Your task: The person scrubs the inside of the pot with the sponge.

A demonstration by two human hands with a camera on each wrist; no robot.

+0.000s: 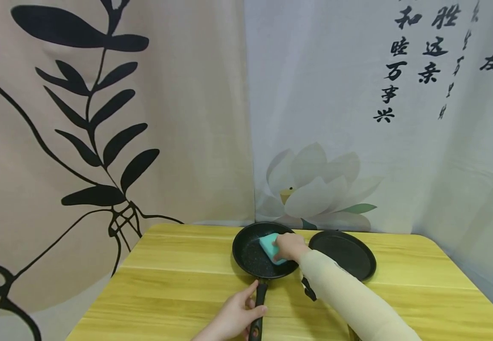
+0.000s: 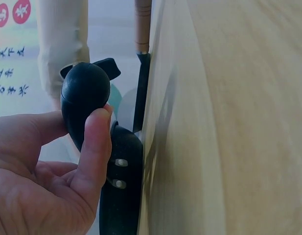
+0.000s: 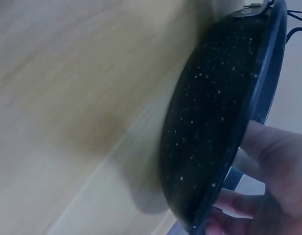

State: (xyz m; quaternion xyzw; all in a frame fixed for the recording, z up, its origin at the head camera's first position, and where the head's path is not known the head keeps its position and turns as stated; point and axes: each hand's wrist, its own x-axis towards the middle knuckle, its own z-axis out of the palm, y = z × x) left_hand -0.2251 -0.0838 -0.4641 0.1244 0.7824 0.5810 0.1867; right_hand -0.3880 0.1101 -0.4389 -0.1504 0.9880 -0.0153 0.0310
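A black speckled frying pan [image 1: 246, 251] rests on the wooden table, its handle [image 1: 260, 300] pointing toward me. My left hand [image 1: 237, 312] grips that handle between thumb and fingers; the left wrist view shows the handle's rounded end [image 2: 85, 90] just above the thumb tip. Inside the pan, my right hand [image 1: 291, 246] holds a turquoise sponge [image 1: 267, 244] against the cooking surface. From the right wrist, the pan's outer wall [image 3: 204, 112] hides the sponge and part of the right hand [image 3: 280, 176].
To the right of the frying pan lies a flat black pan [image 1: 344, 253], partly behind my right forearm; its brown handle [image 2: 142, 29] appears in the left wrist view. A printed curtain [image 1: 203, 118] hangs along the far edge of the yellow wooden table [image 1: 178, 274].
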